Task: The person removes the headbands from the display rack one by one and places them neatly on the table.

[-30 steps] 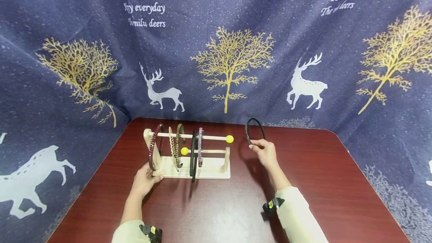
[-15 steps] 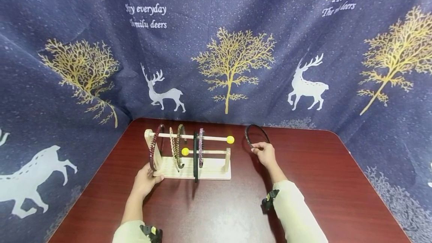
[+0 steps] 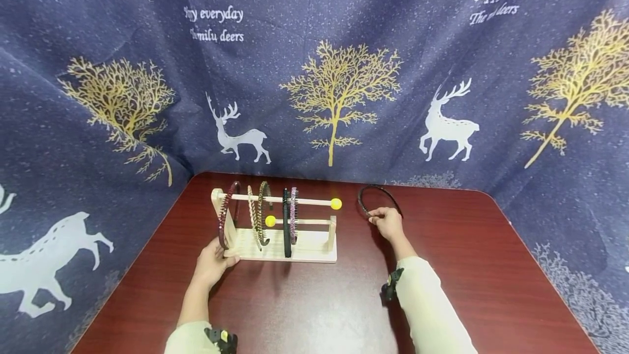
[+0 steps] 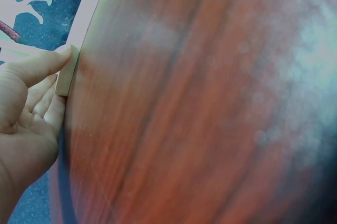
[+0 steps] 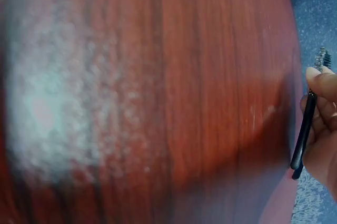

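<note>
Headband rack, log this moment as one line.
left hand: grips rack | right hand: pinches dark headband, right of rack | rack: other headbands hanging

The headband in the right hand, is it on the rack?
Off: the right hand holds the dark headband apart from the wooden rack.

Cream sleeves [image 3: 434,305] meet black, yellow-marked wrist cameras [image 3: 391,287].

The reddish-brown table [image 3: 491,277] — wood-grained, rounded at its far corners, shiny with reflected light near the front — bears a pale wooden rack [image 3: 312,245] standing toward its far left.
</note>
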{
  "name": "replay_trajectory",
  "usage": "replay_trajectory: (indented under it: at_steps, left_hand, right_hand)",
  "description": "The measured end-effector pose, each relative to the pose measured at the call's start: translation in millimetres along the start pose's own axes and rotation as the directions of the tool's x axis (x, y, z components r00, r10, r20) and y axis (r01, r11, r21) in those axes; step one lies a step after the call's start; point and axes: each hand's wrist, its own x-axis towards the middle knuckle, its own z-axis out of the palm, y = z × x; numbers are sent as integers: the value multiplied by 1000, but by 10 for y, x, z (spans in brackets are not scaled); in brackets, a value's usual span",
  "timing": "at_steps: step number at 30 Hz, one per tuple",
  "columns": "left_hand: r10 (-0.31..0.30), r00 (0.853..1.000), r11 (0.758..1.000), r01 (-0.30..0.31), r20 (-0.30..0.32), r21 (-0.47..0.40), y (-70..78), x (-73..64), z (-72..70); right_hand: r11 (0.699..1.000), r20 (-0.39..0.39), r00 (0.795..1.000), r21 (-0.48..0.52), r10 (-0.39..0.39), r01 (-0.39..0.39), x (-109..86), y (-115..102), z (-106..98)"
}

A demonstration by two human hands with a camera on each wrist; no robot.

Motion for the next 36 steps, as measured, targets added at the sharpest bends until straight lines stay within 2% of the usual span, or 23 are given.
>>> replay_trajectory:
  at_steps: [8,17,27,30,36]
  left_hand:
    - [-5,1000,1000,5,-4,17,-22,9,-5]
    - [11,1000,1000,-11,-6,-6,-32,4,4]
    - [1,1000,1000,0,-7,18,-25,6,9]
    - [3,1000,1000,-3,-9,18,-35,10,15]
    - [3,1000,999,-3,-17,32,-30,0,6]
  right_hand:
    - [999,48,999,-45,12,-10,6,8,-15]
    - [998,72,996,-17,61,-60,29,15,-25]
    - [998,67,996,20,54,-55,4,4,-51]
    - [997,48,997,54,57,-59,-30,-33,-80]
    - [983,9,1000,181,18,-20,-159,-190,-140]
